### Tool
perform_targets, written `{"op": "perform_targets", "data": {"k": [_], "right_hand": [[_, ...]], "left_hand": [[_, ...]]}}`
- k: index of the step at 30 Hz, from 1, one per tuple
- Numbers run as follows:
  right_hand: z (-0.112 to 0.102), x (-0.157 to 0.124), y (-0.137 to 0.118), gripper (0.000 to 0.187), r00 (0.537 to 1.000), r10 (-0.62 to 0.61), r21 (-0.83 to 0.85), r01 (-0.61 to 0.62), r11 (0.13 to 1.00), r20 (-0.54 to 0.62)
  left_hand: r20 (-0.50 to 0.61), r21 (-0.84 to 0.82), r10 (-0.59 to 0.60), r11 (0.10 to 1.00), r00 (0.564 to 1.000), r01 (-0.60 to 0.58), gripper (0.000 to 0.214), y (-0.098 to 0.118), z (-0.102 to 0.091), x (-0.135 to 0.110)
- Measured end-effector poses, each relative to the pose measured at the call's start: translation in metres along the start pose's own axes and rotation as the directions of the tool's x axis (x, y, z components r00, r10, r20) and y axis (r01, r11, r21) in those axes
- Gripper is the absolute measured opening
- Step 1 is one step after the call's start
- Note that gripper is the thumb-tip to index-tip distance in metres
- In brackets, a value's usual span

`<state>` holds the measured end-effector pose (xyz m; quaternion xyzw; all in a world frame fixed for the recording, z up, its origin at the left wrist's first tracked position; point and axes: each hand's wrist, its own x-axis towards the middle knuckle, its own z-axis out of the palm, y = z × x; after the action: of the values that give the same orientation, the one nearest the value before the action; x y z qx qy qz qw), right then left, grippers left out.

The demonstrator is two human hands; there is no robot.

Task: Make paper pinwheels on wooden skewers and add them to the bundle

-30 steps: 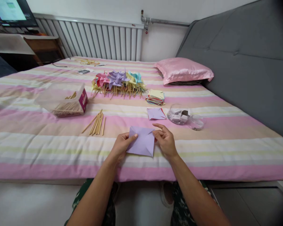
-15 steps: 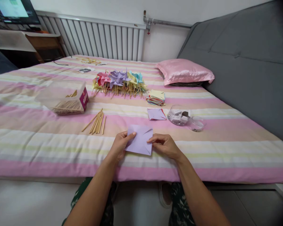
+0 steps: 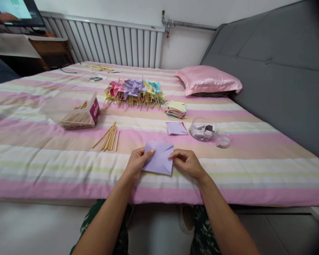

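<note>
A square of purple paper [image 3: 159, 160], with slits running in from its corners, is held just above the near edge of the bed. My left hand [image 3: 137, 162] grips its left side, thumb on top and the other fingers underneath. At the right edge, my right hand [image 3: 188, 162] pinches the paper between thumb and fingertips. Beyond it lies a small pile of cut squares [image 3: 177, 128] with a purple one on top. Left of my hands, several thin wooden sticks [image 3: 109, 137] lie loose on the striped cover.
Assembled paper pinwheels [image 3: 134, 88] lie farther back, beside a taller stack of coloured squares [image 3: 175, 109]. A clear box of sticks [image 3: 69, 115] is at left. Two clear round containers with small items [image 3: 202, 131] sit at right. Another person's hand [image 3: 7, 17] is by the monitor.
The purple paper and both hands have shifted very slightly right, with both grips kept. Another person's hand has appeared in front of the monitor at the far left.
</note>
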<state>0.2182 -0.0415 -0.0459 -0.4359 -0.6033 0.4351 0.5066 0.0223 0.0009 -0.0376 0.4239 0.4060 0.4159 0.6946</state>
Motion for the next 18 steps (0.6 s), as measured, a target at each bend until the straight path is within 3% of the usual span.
{"op": "perform_targets", "data": {"k": [2,4,7,10,14,18], "right_hand": [[0.0,0.001,0.001,0.01,0.993,-0.021,0.109,0.033,0.993,-0.115],[0.0,0.001,0.001,0.019,0.982,-0.012,0.244,0.059,0.968,-0.189],[0.001,0.0,-0.001,0.036,0.983,0.036,0.357,0.031,0.934,-0.18],[0.007,0.001,-0.002,0.047,0.987,0.085,0.356,-0.032,0.934,-0.133],[0.018,0.002,0.0,0.032,0.976,0.138,0.322,-0.079,0.943,-0.166],[0.022,0.002,0.005,0.017,0.941,0.101,0.24,-0.022,0.971,-0.323]], "left_hand": [[-0.009,-0.015,0.056,0.998,0.998,-0.056,0.024,0.001,0.001,0.0],[-0.015,-0.029,0.11,0.993,0.994,-0.11,0.022,0.001,0.002,-0.001],[-0.012,-0.031,0.151,0.988,0.988,-0.152,0.022,0.001,0.002,-0.001],[0.012,0.003,0.153,0.988,0.988,-0.153,0.024,0.0,0.002,-0.003],[0.077,0.095,0.093,0.99,0.993,-0.1,0.028,0.0,0.004,-0.005],[0.12,0.114,0.096,0.987,0.988,-0.11,0.03,0.002,0.005,-0.007]]}}
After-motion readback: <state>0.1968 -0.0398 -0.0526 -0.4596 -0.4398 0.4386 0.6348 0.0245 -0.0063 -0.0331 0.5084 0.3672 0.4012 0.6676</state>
